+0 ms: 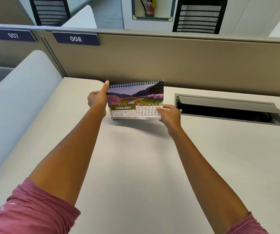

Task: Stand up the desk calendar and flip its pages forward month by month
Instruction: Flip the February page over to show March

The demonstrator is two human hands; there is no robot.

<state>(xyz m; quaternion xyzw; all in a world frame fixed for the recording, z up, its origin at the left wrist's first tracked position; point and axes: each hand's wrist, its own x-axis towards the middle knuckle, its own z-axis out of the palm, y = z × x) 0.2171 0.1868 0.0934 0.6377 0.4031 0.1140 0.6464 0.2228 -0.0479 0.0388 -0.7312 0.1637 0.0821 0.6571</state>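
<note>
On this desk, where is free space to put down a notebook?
The wide bare desk top between the two forearms, in front of the calendar, is free. So is the strip right of the right hand, below the open cable hatch. Around the calendar and both hands it is crowded; the left hand steadies its side.

we see the desk calendar (135, 100) standing on the white desk (136, 166), its spiral binding on top and the february page facing us. the left hand (97, 98) grips its left edge, thumb up near the binding. the right hand (169, 114) pinches the page's lower right corner. an open cable tray (228, 108) sits to the right.
</note>
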